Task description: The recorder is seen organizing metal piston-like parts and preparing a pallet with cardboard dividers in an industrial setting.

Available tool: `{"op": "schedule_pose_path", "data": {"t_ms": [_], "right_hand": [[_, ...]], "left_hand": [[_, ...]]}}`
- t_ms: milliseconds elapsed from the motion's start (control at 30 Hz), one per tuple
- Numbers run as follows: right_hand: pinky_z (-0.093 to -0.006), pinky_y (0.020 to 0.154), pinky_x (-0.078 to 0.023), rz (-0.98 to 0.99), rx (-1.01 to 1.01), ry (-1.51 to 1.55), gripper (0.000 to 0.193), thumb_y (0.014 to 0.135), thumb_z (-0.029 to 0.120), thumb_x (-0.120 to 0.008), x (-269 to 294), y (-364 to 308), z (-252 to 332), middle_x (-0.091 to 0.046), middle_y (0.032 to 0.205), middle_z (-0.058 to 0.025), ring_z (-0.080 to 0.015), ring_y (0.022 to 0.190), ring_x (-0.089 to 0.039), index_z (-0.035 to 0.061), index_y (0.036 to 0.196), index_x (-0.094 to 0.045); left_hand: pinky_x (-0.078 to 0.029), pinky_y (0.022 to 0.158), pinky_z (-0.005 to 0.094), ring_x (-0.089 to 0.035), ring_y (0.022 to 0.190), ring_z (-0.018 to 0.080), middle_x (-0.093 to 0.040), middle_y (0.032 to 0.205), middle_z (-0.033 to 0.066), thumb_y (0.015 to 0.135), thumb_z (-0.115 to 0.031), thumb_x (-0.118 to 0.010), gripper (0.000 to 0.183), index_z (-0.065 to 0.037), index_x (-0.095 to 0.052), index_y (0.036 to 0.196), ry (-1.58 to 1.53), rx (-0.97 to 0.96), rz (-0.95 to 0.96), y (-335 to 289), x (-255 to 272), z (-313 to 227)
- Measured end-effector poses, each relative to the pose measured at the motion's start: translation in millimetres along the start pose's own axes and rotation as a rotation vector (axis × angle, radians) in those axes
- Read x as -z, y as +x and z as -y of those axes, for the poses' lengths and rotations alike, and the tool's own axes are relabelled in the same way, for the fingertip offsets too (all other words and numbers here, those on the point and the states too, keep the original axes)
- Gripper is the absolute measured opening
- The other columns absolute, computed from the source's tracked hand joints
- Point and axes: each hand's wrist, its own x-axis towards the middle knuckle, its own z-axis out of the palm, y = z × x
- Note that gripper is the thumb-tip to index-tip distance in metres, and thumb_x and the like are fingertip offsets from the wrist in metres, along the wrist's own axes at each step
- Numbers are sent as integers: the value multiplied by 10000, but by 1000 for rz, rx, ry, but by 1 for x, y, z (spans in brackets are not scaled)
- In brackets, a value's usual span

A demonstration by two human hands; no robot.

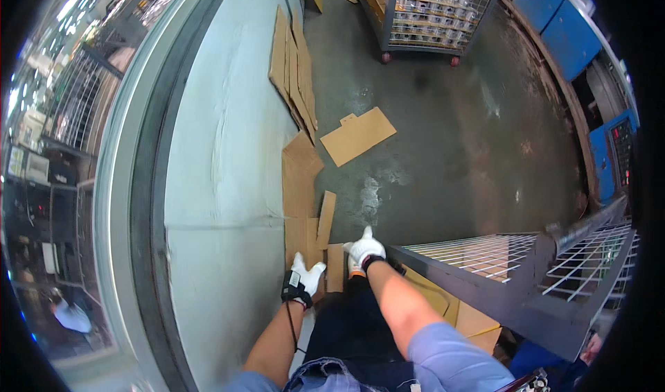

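My left hand [305, 279], in a white glove with a black wrist strap, is low beside the pale wall. Its thumb and fingers are apart, over the lower end of a brown cardboard sheet [299, 236]; whether it touches the sheet I cannot tell. To its right, my right hand [367, 248], also white-gloved, hangs in front of my dark trousers with one digit stretched forward and nothing visible in it. Between and ahead of the hands lie a narrow cardboard strip [326, 219] and a short cardboard piece [335, 268].
Folded cardboard [294, 66] leans along the pale wall [222, 149]. A flat cardboard piece [359, 137] lies on the floor. Ahead stands a wheeled cage cart [426, 47] of wrapped parts. A wire-mesh frame [478, 274] is close on my right, blue cabinets [571, 42] beyond.
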Motion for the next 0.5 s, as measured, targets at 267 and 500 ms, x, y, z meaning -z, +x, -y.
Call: {"op": "schedule_pose_path", "data": {"t_ms": [267,500], "right_hand": [[-518,1033,-404,-32,-71,-119,735,904,294,-549,110,73,85,-364,1500,-156,-338,1303,-479,100,1510,-180],[-400,1043,-413,26,-55,-31,858,806,412,-662,155,126,102,-506,1385,-208,-340,1259,-517,82,1493,-269]], "left_hand": [[-362,1086,386,-443,1325,363,-435,1401,314,845,-381,-660,866,75,-255,1459,-123,-159,-7,48,51,-157],[-426,1023,391,-524,1249,355,-499,1337,315,800,-456,-675,940,107,-273,1437,77,-80,203,160,37,-177]]}}
